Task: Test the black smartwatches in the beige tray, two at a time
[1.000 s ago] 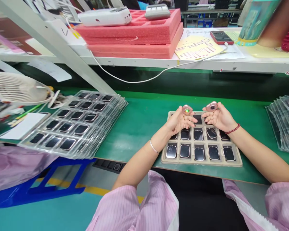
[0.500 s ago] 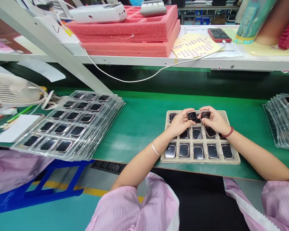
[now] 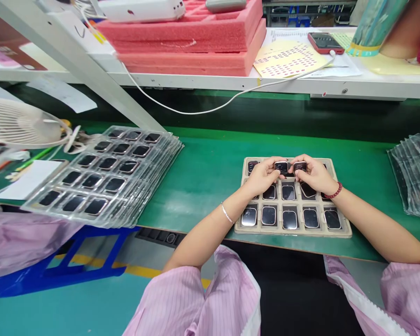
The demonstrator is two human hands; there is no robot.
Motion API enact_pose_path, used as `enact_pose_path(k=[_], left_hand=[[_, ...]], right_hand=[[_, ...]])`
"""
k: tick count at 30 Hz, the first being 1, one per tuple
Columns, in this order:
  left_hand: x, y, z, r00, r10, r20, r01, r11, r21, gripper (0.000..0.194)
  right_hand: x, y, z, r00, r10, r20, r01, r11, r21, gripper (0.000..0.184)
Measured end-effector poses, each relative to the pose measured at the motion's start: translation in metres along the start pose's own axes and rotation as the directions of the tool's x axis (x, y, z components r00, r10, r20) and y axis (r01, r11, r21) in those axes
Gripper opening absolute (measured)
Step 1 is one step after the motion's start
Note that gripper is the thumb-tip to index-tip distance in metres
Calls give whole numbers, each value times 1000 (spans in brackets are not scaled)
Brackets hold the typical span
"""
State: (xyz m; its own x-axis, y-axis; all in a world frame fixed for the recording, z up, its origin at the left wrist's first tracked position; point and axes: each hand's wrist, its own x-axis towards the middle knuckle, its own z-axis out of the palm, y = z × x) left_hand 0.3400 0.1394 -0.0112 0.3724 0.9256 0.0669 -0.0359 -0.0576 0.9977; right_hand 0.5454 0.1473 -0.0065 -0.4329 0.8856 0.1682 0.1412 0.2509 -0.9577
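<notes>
Over the back row of a beige tray (image 3: pixel 294 232), my left hand (image 3: pixel 264 177) is closed on a smartwatch body (image 3: pixel 282 166) with a dark, rounded-square face. Beside it, my right hand (image 3: pixel 313 175) grips a second watch body (image 3: pixel 300 166) between thumb and fingers. The two watches are close together, faces up, with small light marks on their screens. Several more strapless watch bodies (image 3: pixel 289 219) lie in the tray's compartments, and one in the middle row (image 3: pixel 307 190) sits tilted. My hands hide part of the back row.
Stacked clear trays (image 3: pixel 107 184) of watch bodies stand to the left, near a white fan (image 3: pixel 24 123). Another clear stack (image 3: pixel 415 177) is at the right edge. Above the green bench (image 3: pixel 196 177), a shelf holds red foam (image 3: pixel 189 39) and a phone (image 3: pixel 325 43); a white cable (image 3: pixel 192 112) hangs below.
The view has shifted slightly. Both hands keep hold of their watches over the tray's back row, and the left watch is tipped a little differently.
</notes>
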Motion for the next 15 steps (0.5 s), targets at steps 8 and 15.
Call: enact_pose_path(k=[8,15], left_hand=[[0,0,-1,1000,-1,6,1,1000,0,41],[0,3,2,999,51,-15,-51,999,-19,42]], right_hand=[[0,-1,0,1000,7,27,-7,1000,-7,23],[-1,-3,0,999,7,36,-7,1000,-7,28]])
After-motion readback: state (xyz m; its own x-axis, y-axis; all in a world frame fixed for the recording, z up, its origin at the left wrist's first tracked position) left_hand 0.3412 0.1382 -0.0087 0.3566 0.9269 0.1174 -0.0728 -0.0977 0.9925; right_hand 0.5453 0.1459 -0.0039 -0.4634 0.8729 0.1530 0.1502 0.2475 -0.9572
